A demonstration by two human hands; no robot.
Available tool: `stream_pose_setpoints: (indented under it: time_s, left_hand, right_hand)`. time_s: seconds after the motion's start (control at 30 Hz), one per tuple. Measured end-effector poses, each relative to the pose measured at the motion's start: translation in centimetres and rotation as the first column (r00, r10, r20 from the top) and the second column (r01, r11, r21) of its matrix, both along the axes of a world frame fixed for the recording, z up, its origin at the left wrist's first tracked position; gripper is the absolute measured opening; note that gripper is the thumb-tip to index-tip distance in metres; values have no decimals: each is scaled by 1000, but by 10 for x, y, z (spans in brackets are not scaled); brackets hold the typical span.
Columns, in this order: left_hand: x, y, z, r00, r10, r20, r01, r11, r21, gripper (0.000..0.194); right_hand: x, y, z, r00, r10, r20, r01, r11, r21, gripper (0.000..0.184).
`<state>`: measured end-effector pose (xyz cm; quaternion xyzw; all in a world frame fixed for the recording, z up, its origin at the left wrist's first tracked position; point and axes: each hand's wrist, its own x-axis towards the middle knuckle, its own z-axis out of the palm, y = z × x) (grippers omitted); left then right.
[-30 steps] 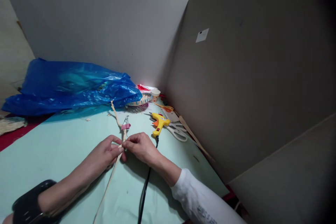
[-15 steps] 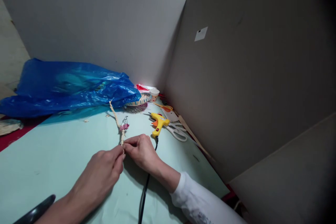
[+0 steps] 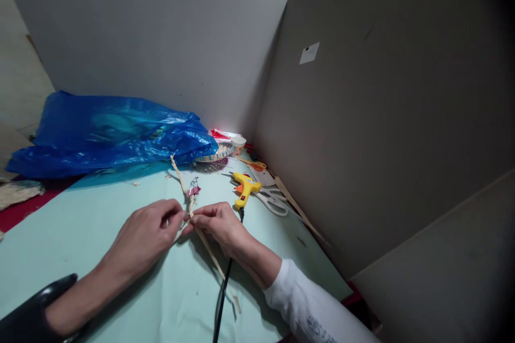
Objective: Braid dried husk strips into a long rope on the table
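A pale braided cord (image 3: 179, 176) runs down the table to my fingers, with a pink binder clip (image 3: 193, 191) fixed on it above my hands. My right hand (image 3: 219, 223) pinches the braid at its lower end. Close against it, my left hand (image 3: 156, 228) is closed on a pale strand that shows below its fingertips. Another loose strand (image 3: 213, 257) slants down to the right from under my right fingers and crosses a black cable (image 3: 222, 300).
A yellow glue gun (image 3: 246, 188) lies right of the clip, beside white-handled scissors (image 3: 273, 204) and orange-handled scissors (image 3: 257, 165). Behind are a paper cup (image 3: 238, 143), a basket (image 3: 219, 154) and a blue plastic bag (image 3: 116, 128). Grey partitions (image 3: 362, 118) enclose the table.
My left hand has shifted from the strand hanging toward the lower left to one beside the braid. A loose strand now lies to the lower right. My right hand keeps its pinch.
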<state>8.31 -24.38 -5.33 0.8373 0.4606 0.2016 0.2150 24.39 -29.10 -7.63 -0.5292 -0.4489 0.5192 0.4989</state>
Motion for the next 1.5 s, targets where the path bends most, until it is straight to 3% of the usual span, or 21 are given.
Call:
stream_pose_setpoints:
  time_s: [0.1, 0.17, 0.23, 0.3, 0.4, 0.47, 0.53, 0.6, 0.67, 0.8, 0.97, 1.03, 1.1, 1.17, 1.23, 1.3, 1.4, 1.5]
  left_hand:
    - [0, 14, -10, 955, -13, 298, 97, 958, -270, 28]
    - [6, 16, -20, 899, -19, 438, 241, 856, -458, 35]
    - [11, 15, -27, 878, 1, 478, 300, 777, -553, 39]
    - [14, 13, -29, 886, 34, 462, 281, 753, -595, 39]
    - [13, 11, -26, 891, 71, 448, 263, 724, -637, 38]
    - [11, 9, -23, 889, 95, 448, 251, 718, -649, 37]
    - [10, 7, -24, 884, 126, 451, 229, 725, -650, 34]
    - [11, 5, -27, 876, 155, 456, 200, 744, -637, 28]
    - [13, 4, -30, 869, 175, 462, 181, 758, -626, 28]
    - [14, 4, -31, 855, 208, 475, 179, 742, -646, 27]
    - [9, 2, -21, 815, 197, 545, 265, 710, -653, 25]
    - [6, 2, -20, 794, 202, 573, 306, 682, -664, 25]
    - [3, 3, -21, 774, 213, 597, 346, 647, -679, 23]
    - [1, 3, -22, 764, 221, 607, 373, 617, -694, 22]
    - [0, 4, -23, 766, 196, 612, 401, 599, -693, 21]
    - [0, 4, -23, 769, 144, 623, 437, 593, -676, 21]
    - [1, 4, -21, 773, 75, 630, 468, 603, -646, 23]
    - [2, 2, -19, 796, 27, 605, 447, 647, -617, 27]
  right_hand:
    - [-1, -2, 7, 996, 27, -81, -31, 998, -47, 19]
    - [-2, -3, 9, 991, 52, -121, -58, 997, -43, 16]
    - [-1, -2, 9, 991, 68, -117, -72, 997, -26, 15]
    - [1, -1, 7, 996, 78, -50, -79, 997, -18, 16]
    - [3, -3, 7, 972, 97, 215, -100, 995, 3, 17]
    - [2, -7, 10, 860, 60, 506, -112, 991, 73, 18]
    - [-1, -14, 15, 642, -30, 766, -116, 984, 136, 18]
    - [-5, -21, 20, 409, -105, 906, -100, 982, 159, 20]
    - [-9, -26, 23, 260, -131, 957, -110, 980, 164, 21]
    - [-17, -30, 20, 87, -139, 986, -301, 940, 159, 18]
    - [-25, -34, 10, -46, -249, 967, -611, 773, 170, 21]
    - [-24, -35, 12, 0, -239, 971, -673, 718, 177, 18]
    - [-19, -33, 17, 197, -179, 964, -627, 733, 264, 16]
    - [-11, -28, 23, 475, -179, 862, -377, 843, 383, 23]
    - [-2, -21, 26, 654, -230, 721, -65, 932, 357, 22]
    - [5, -14, 23, 754, -158, 638, 25, 977, 213, 17]
    - [8, -5, 13, 850, 93, 518, -131, 991, 38, 20]
    - [7, -2, 6, 878, 120, 463, -135, 991, -1, 26]
